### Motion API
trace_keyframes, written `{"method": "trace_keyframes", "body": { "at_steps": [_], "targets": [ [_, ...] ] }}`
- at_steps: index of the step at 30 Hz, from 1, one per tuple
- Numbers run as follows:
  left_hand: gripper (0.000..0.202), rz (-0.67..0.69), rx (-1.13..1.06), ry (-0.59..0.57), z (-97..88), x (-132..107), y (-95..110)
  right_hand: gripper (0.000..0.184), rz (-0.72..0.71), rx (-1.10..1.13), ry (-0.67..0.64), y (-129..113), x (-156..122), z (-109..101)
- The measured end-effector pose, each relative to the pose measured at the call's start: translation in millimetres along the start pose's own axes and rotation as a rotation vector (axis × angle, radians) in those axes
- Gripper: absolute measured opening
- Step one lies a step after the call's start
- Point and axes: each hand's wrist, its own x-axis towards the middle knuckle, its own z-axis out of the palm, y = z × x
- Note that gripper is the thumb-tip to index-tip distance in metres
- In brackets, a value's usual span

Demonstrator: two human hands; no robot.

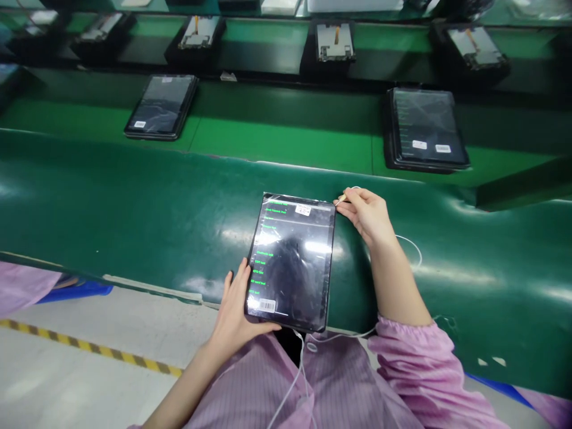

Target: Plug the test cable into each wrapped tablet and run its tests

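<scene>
A black tablet (292,262) with a glossy film, green lines of text on its screen and white labels lies tilted at the table's front edge. My left hand (236,307) holds its lower left side, fingers along the edge and thumb at the bottom corner. At the upper right corner, my right hand (364,211) pinches a small plug (342,198) with a yellowish body and thin tip. Its tip reaches the tablet's edge; whether it is inserted I cannot tell. A white cable (413,243) loops out behind my right wrist, and more white cord (300,357) hangs over my chest.
Beyond the green table (111,196) runs a lower green line carrying a tablet (161,107) at left and another tablet (426,128) at right. Farther back, opened device parts (335,42) rest on black blocks. A dark green bar (522,185) juts in at right.
</scene>
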Motion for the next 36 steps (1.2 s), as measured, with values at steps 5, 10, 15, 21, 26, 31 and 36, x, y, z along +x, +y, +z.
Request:
{"method": "trace_keyframes", "body": {
  "at_steps": [5,10,15,21,26,31,36],
  "targets": [
    [0.142,-0.027,-0.013,0.008,0.1,-2.3,1.4,0.031,0.061,-0.061,-0.078,-5.6,3.5,-1.6],
    [0.130,-0.056,-0.115,0.066,9.4,-14.8,-1.4,0.029,0.036,-0.154,-0.109,-8.4,10.3,-3.1],
    [0.119,-0.040,-0.227,0.203,26.5,-23.9,-4.5,0.035,0.021,-0.223,-0.196,-10.0,14.9,-1.2],
    [0.119,-0.117,-0.291,0.226,39.3,-30.9,-1.6,0.041,-0.027,-0.227,-0.194,-5.7,7.4,-1.2],
    [0.123,-0.193,-0.352,0.150,36.9,-33.0,2.5,0.047,-0.066,-0.175,-0.120,6.0,0.4,-6.1],
    [0.125,-0.228,-0.321,0.072,30.8,-31.7,4.6,0.046,-0.066,-0.189,-0.115,7.7,-4.3,-9.3],
    [0.119,-0.183,-0.298,0.102,28.7,-25.9,9.1,0.036,0.040,-0.233,-0.098,-0.6,-2.4,-8.4]
  ]
}}
